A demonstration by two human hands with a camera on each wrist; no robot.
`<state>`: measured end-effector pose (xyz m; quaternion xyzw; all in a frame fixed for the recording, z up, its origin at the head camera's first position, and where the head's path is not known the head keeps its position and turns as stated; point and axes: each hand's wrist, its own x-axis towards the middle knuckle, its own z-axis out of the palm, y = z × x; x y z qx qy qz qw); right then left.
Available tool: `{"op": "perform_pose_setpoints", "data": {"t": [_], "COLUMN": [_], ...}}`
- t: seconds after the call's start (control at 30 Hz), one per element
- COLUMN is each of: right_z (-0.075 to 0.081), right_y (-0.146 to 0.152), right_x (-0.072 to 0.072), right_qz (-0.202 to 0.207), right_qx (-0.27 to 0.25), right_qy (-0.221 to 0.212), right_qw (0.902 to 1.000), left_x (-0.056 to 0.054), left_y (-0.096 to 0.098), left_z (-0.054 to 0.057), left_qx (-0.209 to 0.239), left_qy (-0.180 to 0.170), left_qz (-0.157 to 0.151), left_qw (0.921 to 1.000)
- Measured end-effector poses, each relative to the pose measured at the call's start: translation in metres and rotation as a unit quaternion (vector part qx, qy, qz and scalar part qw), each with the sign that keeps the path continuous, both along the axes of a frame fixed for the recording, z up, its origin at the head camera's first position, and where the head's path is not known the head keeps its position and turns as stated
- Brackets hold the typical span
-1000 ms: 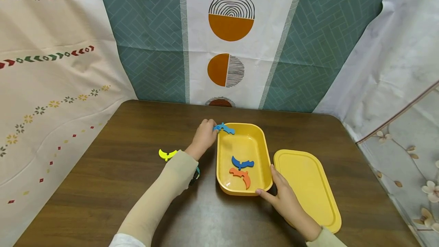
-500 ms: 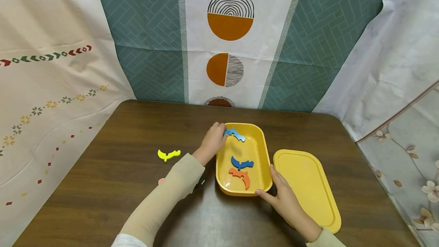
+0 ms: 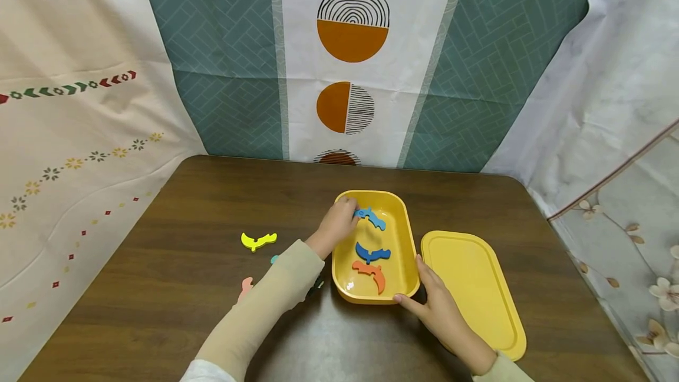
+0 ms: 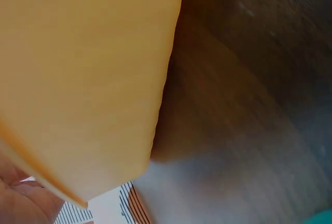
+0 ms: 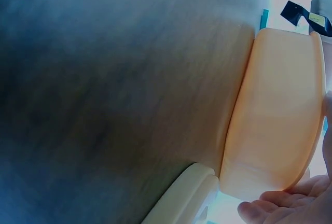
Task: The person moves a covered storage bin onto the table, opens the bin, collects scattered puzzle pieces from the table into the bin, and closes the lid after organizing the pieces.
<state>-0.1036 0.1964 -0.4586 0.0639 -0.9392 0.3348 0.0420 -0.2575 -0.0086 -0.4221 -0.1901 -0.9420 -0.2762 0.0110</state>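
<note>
In the head view, my left hand pinches a light blue, flat curved piece over the inside of the yellow box, near its far left part. A dark blue curved piece and an orange curved piece lie on the box floor. My right hand holds the box's near right corner, thumb on the front rim and fingers along the right side. In the right wrist view, the fingertips sit against the box wall. The box side hides most of the left hand in the left wrist view.
A yellow lid lies flat right of the box, partly under my right forearm. On the table to the left are a bright yellow curved piece and a pink piece. A teal piece and a dark piece show beside the left sleeve.
My left hand has moved right and nearer, carrying the light blue piece from the box's far left rim to above its inside. The right hand and the box stay put.
</note>
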Motion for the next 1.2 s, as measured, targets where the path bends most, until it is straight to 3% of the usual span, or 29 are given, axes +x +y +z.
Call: {"op": "perform_pose_setpoints", "data": {"t": [0.5,0.83,1.2], "right_z": [0.001,0.0,0.004], "right_y": [-0.001,-0.001,-0.001], "right_x": [-0.001,0.0,-0.001], "right_qz": [0.001,-0.003,0.0], "right_qx": [0.004,0.0,0.0], "right_qy": [0.007,0.0,0.003], "right_qw": [1.0,1.0,1.0], "left_x": [0.002,0.004,0.003], "left_y": [0.014,0.019,0.021], "left_z": [-0.008,-0.012,-0.014], "left_qx": [-0.052,-0.151,-0.182], "left_qy": [0.001,0.016,0.028], "left_qz": [0.004,0.0,0.0], "left_qw": [0.9987,0.9885,0.9829]}}
